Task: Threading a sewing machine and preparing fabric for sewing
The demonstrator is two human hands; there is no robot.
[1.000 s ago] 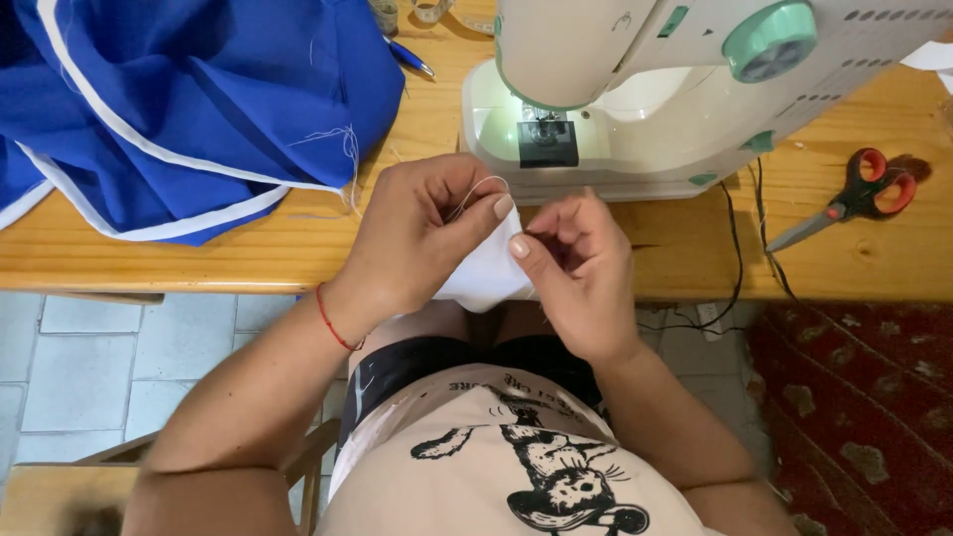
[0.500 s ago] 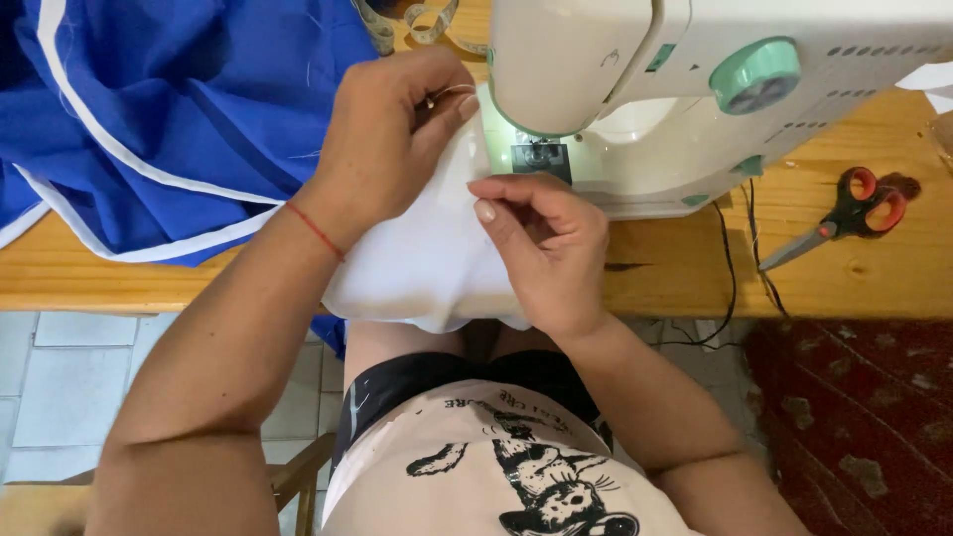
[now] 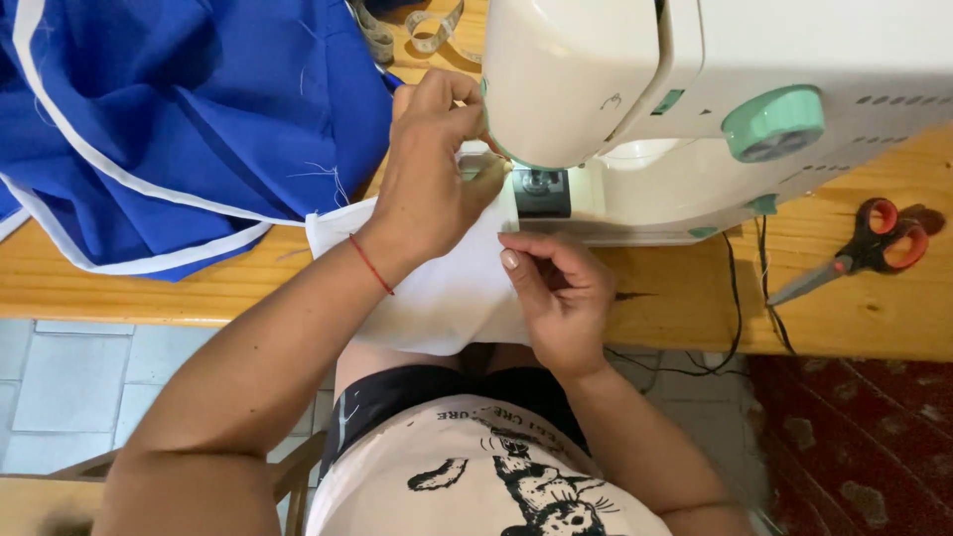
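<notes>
Just both hands (image 3: 437, 189) on white cloth (image 3: 437, 298), table-edge.

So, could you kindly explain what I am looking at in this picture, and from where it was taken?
The camera sits on a person's head, looking down at their own hands. On a wooden table stands a white sewing machine. The left hand presses a white cloth flat near the needle; the right hand pinches its edge. Blue fabric with white trim lies at the left, red-handled scissors at the right, and a measuring tape behind.
</notes>
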